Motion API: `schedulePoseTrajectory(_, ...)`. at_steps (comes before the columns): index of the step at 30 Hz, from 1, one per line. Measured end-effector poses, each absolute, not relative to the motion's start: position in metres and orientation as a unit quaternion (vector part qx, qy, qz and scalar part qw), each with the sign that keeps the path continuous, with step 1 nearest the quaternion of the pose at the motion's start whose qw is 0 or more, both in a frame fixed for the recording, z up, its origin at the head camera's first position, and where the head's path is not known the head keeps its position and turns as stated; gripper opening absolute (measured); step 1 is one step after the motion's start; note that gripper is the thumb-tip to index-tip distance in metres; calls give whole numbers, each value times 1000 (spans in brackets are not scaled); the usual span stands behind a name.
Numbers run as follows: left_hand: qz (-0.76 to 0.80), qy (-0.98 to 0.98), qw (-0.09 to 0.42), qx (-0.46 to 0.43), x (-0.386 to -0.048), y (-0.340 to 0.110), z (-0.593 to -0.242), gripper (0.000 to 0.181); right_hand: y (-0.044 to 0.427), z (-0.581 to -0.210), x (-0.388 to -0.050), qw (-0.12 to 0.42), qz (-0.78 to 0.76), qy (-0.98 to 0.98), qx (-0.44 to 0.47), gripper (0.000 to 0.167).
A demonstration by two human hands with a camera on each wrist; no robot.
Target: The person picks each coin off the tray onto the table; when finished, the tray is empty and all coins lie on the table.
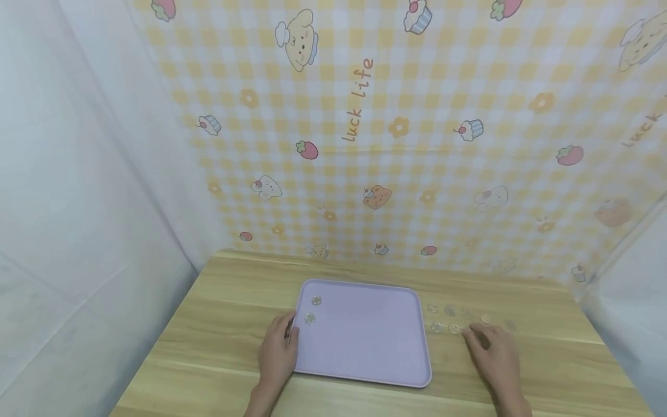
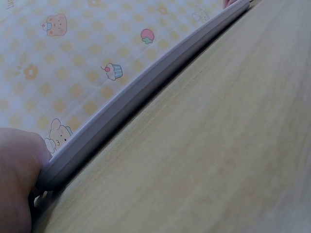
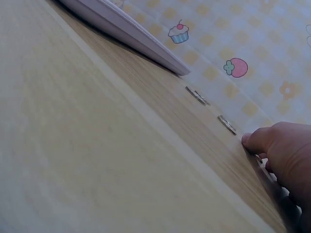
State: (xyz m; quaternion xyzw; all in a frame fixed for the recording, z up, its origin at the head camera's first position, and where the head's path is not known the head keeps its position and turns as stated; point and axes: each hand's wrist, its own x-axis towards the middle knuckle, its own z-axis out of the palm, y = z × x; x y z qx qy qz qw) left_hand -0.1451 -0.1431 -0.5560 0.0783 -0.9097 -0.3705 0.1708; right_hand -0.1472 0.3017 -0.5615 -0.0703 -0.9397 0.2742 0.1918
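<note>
My left hand (image 1: 278, 350) grips the left edge of a lilac rectangular tray (image 1: 365, 341), thumb at the rim and fingers partly hidden beneath. On the tray's left side lie two small clear round discs with a pattern inside, an upper disc (image 1: 316, 300) and a lower disc (image 1: 310, 318). To the right of the tray, my right hand (image 1: 495, 353) rests low over the table, thumb and fingertips pinching at a similar small disc (image 3: 260, 158), mostly hidden by the fingers. Just left of those fingertips lies another clear disc (image 1: 454, 329).
Several more clear discs (image 1: 433, 308) lie in two loose rows on the wooden table (image 1: 224, 313), between the tray and the right hand and beyond it. A yellow checked cloth (image 1: 396, 168) with cartoon prints hangs behind the table. White sheets (image 1: 104, 191) flank it.
</note>
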Motion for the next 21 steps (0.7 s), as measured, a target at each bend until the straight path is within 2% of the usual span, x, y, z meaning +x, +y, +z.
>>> schedulePoseTrajectory(7, -368, -911, 167, 78, -144, -143, -554, 36, 302, -563, -147, 191, 277, -939, -72, 34)
schedulePoseTrajectory(21, -364, -912, 170, 78, -145, -142, -554, 36, 303, -563, -150, 226, 302, -924, -68, 23)
